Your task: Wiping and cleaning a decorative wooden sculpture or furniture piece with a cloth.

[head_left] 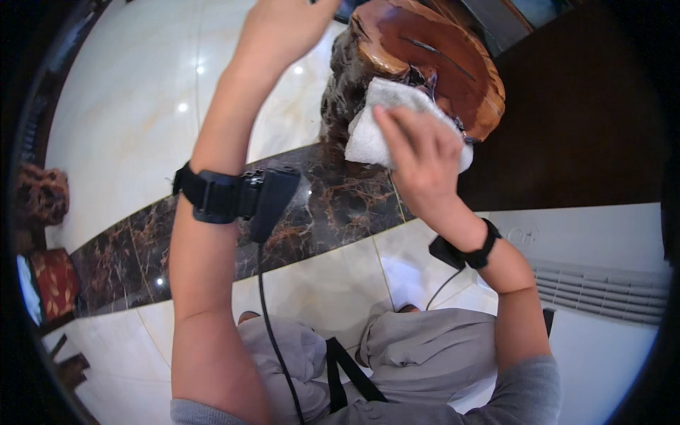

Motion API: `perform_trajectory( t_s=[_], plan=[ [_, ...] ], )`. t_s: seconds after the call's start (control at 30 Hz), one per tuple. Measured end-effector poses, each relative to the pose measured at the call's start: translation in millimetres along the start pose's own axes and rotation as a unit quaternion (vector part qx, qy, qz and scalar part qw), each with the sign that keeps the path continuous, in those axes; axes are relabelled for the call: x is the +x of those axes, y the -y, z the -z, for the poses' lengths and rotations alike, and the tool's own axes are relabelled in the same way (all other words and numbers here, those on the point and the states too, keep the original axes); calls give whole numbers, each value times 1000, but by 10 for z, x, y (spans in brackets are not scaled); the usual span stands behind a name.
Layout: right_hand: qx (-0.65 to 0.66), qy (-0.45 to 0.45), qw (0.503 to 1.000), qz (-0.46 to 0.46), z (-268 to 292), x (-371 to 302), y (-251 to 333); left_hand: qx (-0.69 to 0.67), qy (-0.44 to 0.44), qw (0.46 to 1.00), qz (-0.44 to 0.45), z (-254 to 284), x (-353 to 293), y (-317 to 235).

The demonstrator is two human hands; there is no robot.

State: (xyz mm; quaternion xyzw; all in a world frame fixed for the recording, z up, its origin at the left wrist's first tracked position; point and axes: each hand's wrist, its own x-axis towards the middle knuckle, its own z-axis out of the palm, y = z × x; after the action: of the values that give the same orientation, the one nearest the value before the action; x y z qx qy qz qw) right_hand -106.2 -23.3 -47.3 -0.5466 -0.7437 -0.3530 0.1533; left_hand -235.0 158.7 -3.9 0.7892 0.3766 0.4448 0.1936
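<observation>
A white cloth [372, 131] is draped against the near side of a polished tree-stump stool [443, 53], which has a glossy reddish-brown top and a rough dark flank. My right hand [423, 152] holds the cloth to the stump's edge, with the index finger stretched along it and the other fingers bent; the fingers are slightly blurred. At the upper edge, left of the stump, is my left hand [290, 25]. Its fingers are mostly cut off by the picture's edge, so I cannot see what they touch.
A dark brown panel [574, 134] stands right of the stump. Below it is a white unit with a slatted grille [602, 287]. A dark marbled band [319, 191] crosses the pale tiled floor [149, 92]. Carved wood [44, 195] and a red patterned box-like item [57, 283] sit far left.
</observation>
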Motion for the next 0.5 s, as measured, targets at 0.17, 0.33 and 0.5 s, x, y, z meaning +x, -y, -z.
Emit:
perform_trajectory(
  t_s=[0.17, 0.33, 0.5],
  plan=[
    [83, -13, 996, 23, -364, -171, 155, -13, -80, 996, 19, 524, -81, -126],
    [178, 30, 983, 38, -279, -338, 7, -56, -40, 998, 4, 251, -64, -232],
    [465, 183, 841, -206, 117, -466, -167, -63, -61, 991, -100, 150, 61, -623]
  ],
)
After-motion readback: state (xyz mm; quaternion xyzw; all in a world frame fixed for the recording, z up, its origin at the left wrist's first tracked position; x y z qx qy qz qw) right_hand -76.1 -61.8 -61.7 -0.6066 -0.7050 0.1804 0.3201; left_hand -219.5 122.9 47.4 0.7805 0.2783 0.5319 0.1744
